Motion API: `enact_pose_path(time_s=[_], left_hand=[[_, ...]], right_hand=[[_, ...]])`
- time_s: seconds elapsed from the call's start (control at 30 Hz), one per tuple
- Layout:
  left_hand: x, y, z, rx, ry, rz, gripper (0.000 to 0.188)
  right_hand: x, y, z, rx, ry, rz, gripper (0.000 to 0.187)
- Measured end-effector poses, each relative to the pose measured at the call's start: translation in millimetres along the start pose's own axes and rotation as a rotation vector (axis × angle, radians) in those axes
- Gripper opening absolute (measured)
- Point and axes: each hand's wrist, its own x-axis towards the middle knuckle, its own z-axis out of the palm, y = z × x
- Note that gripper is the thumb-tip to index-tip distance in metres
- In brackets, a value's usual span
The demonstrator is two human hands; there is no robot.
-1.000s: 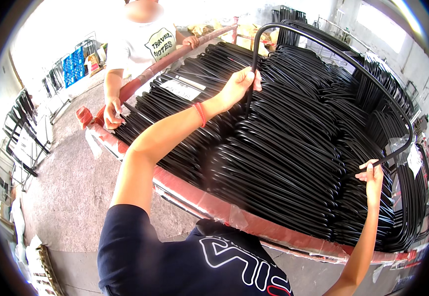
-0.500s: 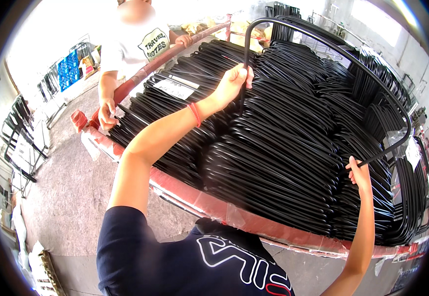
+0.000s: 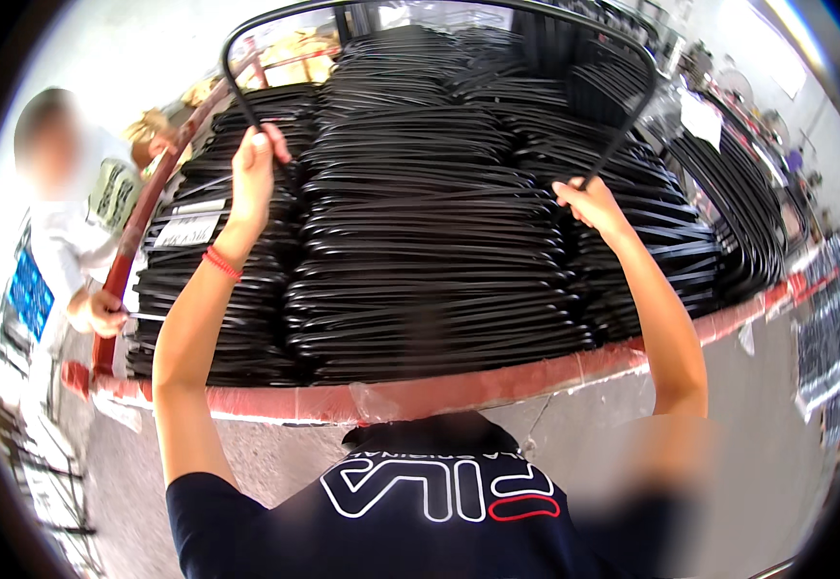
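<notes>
A U-shaped black tube frame (image 3: 620, 135) is held up in front of me, its curved part at the far side and its two legs pointing toward me. My left hand (image 3: 254, 179) is closed round the left leg. On the right leg, near its end, my right hand (image 3: 592, 205) has its fingers closed. Beneath the frame lie several piles of similar bent black tubes (image 3: 430, 212), packed tightly in rows. These rest in a large rack with a red wrapped rail (image 3: 459, 394) along its near edge.
At the left, another person in a white top has a hand (image 3: 99, 311) by the rack's red side rail (image 3: 140, 227). A white paper label (image 3: 188, 228) lies on the left pile. More bent tubes (image 3: 729, 193) stand at the right, with a white sheet (image 3: 700, 121) on them.
My view has turned right, so rack and co-worker appear further left. The tube frame now spans the rack more squarely, with my hands nearly level; both keep their hold.
</notes>
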Motion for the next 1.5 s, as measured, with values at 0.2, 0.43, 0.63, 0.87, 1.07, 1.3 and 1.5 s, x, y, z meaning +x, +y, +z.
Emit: enact_pose_path(time_s=[0.2,0.43,0.63,0.87,1.07,1.3,1.5], left_hand=[[0,-1,-4,-0.107,-0.053,-0.064,0.022],[1,-3,-4,-0.091,-0.041,-0.091,0.022],[3,-3,-1,-0.083,-0.027,-0.101,0.021],[4,3,-3,0.003,0.029,-0.082,0.02],[29,37,17,0.0,0.08,0.07,0.021],[79,106,10,-0.269,0.155,0.029,0.02],[81,123,4,-0.196,0.188,0.037,0.024]], right_hand=[[-23,4,-10,0.161,-0.215,0.042,0.025],[-29,8,-4,0.169,-0.149,0.074,0.023],[-8,25,15,0.056,-0.142,0.048,0.019],[9,9,36,0.476,0.08,0.105,0.043],[9,-11,18,0.629,0.286,0.032,0.047],[-5,-89,-36,0.708,0.192,-0.187,0.047],[-12,-114,-47,0.763,0.211,-0.302,0.047]])
